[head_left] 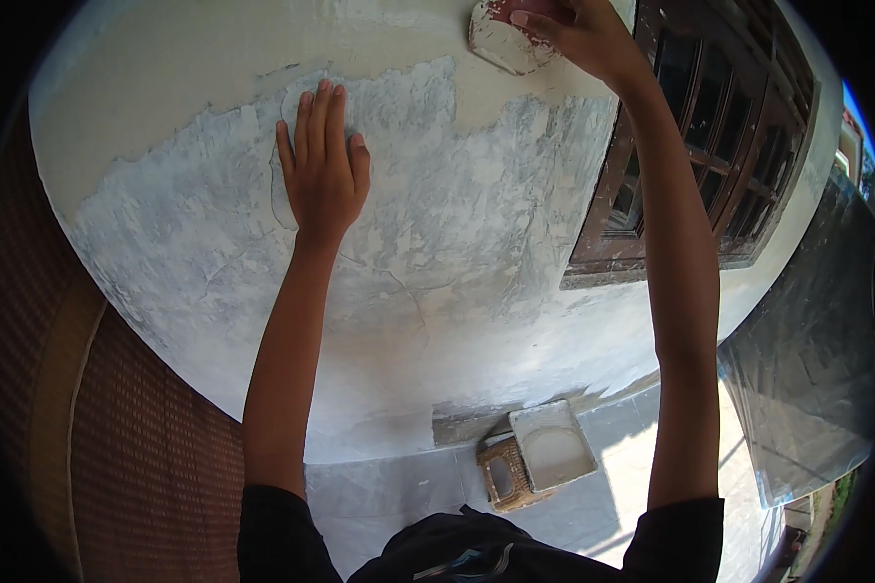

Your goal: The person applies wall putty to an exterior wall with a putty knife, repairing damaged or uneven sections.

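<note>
My left hand [321,165] lies flat against the wall, its fingers pointing up and slightly apart, nothing in it. The wall [437,223] is patchy white and grey with cracks, and a smoother cream coat covers its upper part down to a ragged edge. At the top of the view, my right hand [578,34] grips a reddish-brown putty spreader [510,44] smeared with cream-white filler. The spreader is against or very close to the cream coat; part of it is behind my fingers.
A brown wooden window [695,126] is set in the wall at right. Below, a white tray [554,447] rests on a brown plastic crate [504,476] on the tiled floor [379,496]. Woven brown matting [156,437] hangs at left, and a translucent sheet [797,360] at right.
</note>
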The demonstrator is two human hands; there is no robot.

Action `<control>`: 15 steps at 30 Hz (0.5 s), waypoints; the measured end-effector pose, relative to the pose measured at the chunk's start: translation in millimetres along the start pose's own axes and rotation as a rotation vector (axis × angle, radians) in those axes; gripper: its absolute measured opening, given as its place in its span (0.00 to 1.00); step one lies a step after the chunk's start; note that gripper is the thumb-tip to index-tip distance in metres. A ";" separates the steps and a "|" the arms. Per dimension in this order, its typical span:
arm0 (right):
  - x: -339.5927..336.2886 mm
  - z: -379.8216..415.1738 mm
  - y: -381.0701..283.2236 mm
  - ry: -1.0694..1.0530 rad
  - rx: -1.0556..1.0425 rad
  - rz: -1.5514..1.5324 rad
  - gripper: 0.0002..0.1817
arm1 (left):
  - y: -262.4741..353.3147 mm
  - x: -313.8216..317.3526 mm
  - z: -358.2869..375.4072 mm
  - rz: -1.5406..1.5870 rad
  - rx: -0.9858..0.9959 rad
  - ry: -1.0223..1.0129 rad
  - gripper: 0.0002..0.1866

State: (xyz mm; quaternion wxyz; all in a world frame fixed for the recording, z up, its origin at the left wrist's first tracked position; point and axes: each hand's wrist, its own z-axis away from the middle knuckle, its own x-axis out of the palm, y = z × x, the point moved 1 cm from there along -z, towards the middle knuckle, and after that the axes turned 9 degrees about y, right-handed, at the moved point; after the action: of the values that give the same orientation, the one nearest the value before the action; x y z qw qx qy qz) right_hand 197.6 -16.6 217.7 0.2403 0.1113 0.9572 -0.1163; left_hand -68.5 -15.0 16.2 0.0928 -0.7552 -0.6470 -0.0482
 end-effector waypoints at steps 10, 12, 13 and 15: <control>4.3 6.2 -1.5 0.044 0.048 -0.010 0.09 | 0.0 -0.2 -0.3 -0.009 -0.002 -0.017 0.28; 6.5 6.4 2.8 0.006 0.003 0.054 0.09 | -1.3 1.4 0.2 -0.005 0.001 -0.010 0.28; 7.4 7.3 3.7 -0.033 -0.040 0.116 0.09 | -1.3 1.5 0.1 -0.002 0.004 -0.006 0.27; 3.7 7.8 4.7 0.047 0.038 0.026 0.09 | -0.6 1.2 0.9 -0.001 0.004 -0.010 0.27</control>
State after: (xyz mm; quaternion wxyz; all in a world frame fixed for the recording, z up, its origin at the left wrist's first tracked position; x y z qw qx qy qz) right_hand 199.1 -13.7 208.4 0.2169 0.1308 0.9588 -0.1288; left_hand -69.0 -13.6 15.6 0.0911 -0.7548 -0.6481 -0.0433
